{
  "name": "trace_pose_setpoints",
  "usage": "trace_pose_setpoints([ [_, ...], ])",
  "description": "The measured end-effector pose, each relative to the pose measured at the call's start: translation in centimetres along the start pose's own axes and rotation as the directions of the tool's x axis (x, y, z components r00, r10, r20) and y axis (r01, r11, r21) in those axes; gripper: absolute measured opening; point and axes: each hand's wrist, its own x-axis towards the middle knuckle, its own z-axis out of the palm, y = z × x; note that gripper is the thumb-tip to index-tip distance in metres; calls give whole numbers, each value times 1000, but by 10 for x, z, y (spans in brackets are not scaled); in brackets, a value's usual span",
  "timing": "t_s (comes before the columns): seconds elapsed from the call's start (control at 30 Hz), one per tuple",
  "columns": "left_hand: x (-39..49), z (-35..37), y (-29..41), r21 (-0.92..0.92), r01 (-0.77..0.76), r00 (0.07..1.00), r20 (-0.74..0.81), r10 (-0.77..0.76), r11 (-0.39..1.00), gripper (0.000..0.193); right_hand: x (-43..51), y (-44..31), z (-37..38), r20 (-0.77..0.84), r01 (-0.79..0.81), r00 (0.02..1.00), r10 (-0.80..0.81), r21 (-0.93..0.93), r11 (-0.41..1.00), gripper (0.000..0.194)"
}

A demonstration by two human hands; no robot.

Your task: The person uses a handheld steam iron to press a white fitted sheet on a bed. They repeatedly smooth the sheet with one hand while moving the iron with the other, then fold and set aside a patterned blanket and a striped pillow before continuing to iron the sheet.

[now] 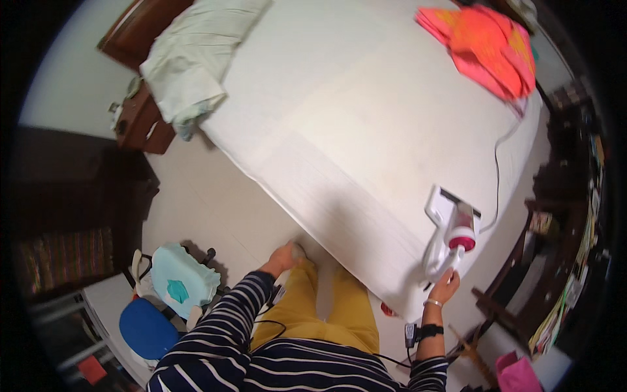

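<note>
A white handheld vacuum cleaner (443,240) with a pink-red ring and a clear dust cup is at the bed's near right corner. My right hand (445,286) grips it at its rear end, and its wide head points away from me. A thin dark power cord (496,171) runs from it across the white bed sheet (362,117). By the bed's near edge, my left hand (280,258) hangs above my knee. Its fingers are partly hidden and I see nothing held in it.
A crumpled orange-pink cloth (490,49) lies on the bed's far right, and a pale pillow (196,59) at its far left. A wooden bedside cabinet (144,122) stands at left. Behind my left arm are a cloth-covered chair (183,277) and a blue chair back (147,328). Dark shelving (558,235) lines the right.
</note>
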Motion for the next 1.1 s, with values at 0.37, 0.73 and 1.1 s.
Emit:
trace_pose_setpoints([
  [0.37, -126, -85, -295, -314, 433, 859, -140, -492, 845, 88, -128, -96, 91, 454, 350, 866, -209, -253, 902, 48],
  [0.73, -52, -225, -292, -330, 353, 831, -319, -455, 876, 80, -104, -136, 182, 699, 340, 715, -7, -339, 877, 44],
  [1.1, 51, -494, -271, -244, 251, 569, -746, -346, 937, 66, -101, -327, 269, 810, 314, 531, -249, 85, 946, 31],
])
